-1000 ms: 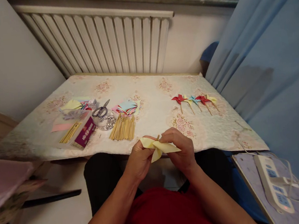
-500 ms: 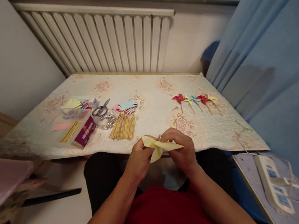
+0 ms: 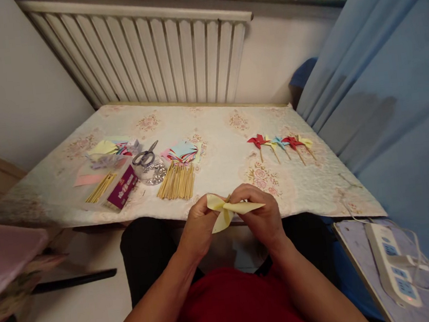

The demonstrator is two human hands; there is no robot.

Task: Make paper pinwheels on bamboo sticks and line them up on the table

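Table (image 3: 211, 130), covered by a pale cloth with a flowered print, its far edge against a white ribbed radiator (image 3: 156, 59); a blue curtain (image 3: 384, 85) hangs at the right. Both hands work just off the near edge of the table, over the lap. The left hand (image 3: 198, 225) and right hand (image 3: 261, 212) are each closed on the pale yellow paper (image 3: 231, 210), a thin folded sheet with pointed flaps and soft creases; a slender stick tip appears to show between the fingers, though this is too small to confirm.

Risk: the paper is light and springy, so a loosened pinch would probably let the folds open, and a hard pull could tear it at the centre.

On the table, left of centre, lie a fan of thin bamboo-coloured sticks (image 3: 176, 181), a stack of coloured paper squares (image 3: 183, 151), metal scissors (image 3: 145, 156) and a purple box (image 3: 122, 187). At the far right lies a row of small finished pinwheels (image 3: 280, 145).
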